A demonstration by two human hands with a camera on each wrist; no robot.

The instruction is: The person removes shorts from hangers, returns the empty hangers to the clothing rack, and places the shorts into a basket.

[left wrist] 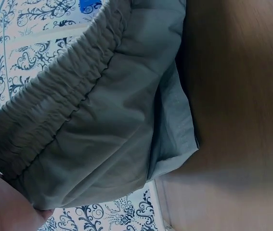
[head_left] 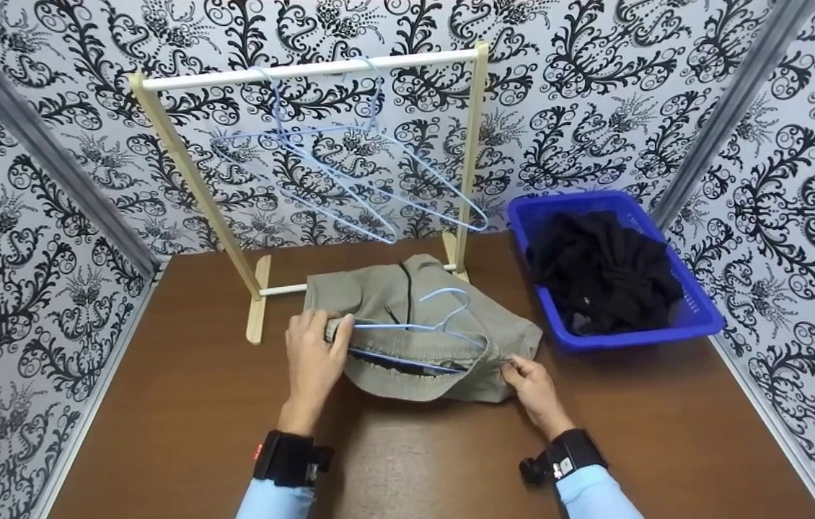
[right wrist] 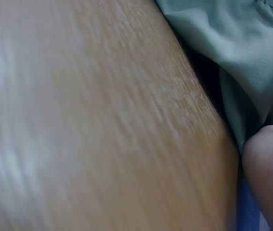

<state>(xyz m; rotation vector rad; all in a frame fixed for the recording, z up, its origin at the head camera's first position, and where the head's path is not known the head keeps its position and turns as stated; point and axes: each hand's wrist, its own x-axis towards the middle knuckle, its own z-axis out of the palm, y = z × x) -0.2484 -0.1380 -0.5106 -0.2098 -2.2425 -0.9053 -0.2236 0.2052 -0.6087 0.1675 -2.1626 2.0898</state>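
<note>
Olive-grey shorts (head_left: 371, 292) with an elastic waistband lie on the table, the waist towards me and gaping. A light blue hanger (head_left: 456, 317) sits partly inside the waist opening, its hook above the cloth. My left hand (head_left: 314, 353) grips the waistband's left end together with the hanger's end. On the right side, my right hand (head_left: 534, 389) pinches the shorts' fabric just below the waistband. The left wrist view shows the gathered waistband (left wrist: 54, 96) stretching away from the thumb. In the right wrist view, the thumb (right wrist: 268, 163) presses the cloth; most fingers are out of frame.
Behind the shorts stands a wooden rack (head_left: 191, 180) with a white rail (head_left: 314, 70), from which two blue hangers (head_left: 379, 191) hang. A blue basket (head_left: 696, 310) holding dark clothes (head_left: 606, 270) is at the right. Patterned walls (head_left: 580, 94) enclose the brown table (head_left: 184, 418).
</note>
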